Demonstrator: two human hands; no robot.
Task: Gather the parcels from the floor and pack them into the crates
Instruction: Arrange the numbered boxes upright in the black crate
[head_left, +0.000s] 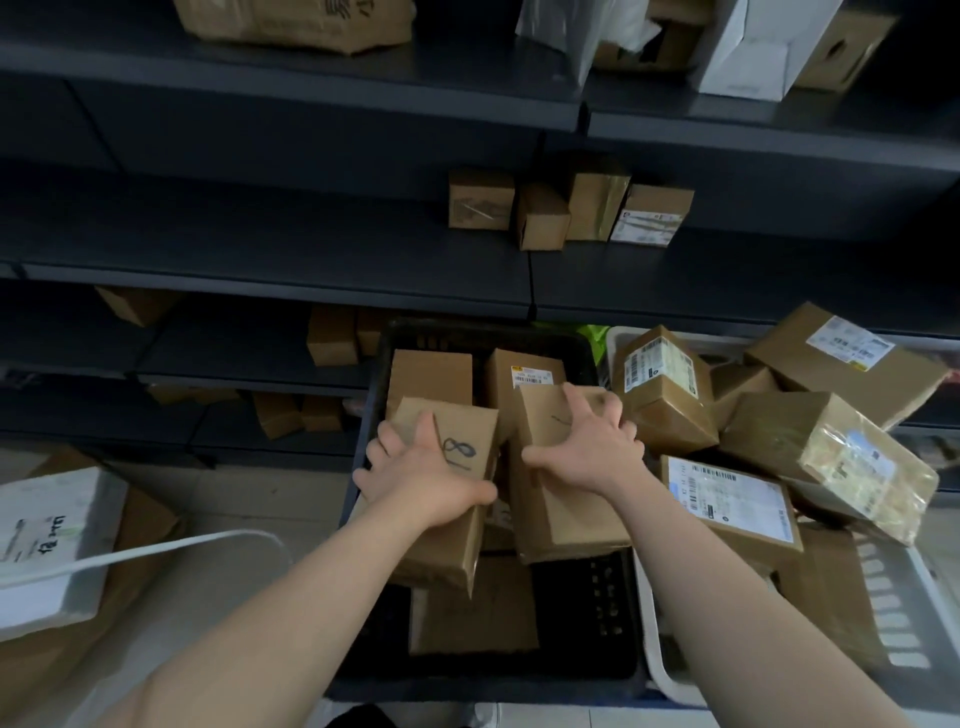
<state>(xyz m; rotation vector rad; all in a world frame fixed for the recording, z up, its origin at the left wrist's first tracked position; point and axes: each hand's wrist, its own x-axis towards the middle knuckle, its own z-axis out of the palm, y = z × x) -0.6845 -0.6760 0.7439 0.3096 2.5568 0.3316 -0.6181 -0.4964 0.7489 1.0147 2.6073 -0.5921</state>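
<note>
Cardboard in both hands over the black crate (483, 332). My left hand (421, 473) gripped the marked box (462, 540), fingers down its left side and thumb curled onto the right. My right hand (587, 441) lay spread wide across the plain box (561, 519), thumb at its left edge, fingertips hooked over the far right corner.

Both parcels sat tilted inside the crate, side by side, near ends riding above a flat box (472, 618) on the bottom. Two far boxes (431, 374) filled the space at the far wall.

My read: this was the settling-in step. It looked best done by lowering each one flat rather than dropping it, marked one to the left, plain one toward the right wall, long sides parallel so the corners couldn't jam.

Material was brown corrugated board, matte, square-edged and, I judged, stiff enough to take a squeeze. A black pen scrawl crossed the marked one. The crate was hard black plastic with slotted walls.

To the right, a white crate (893, 587) was heaped with glossy, taped, labelled parcels, some leaning past its rim and liable to slide.
</note>
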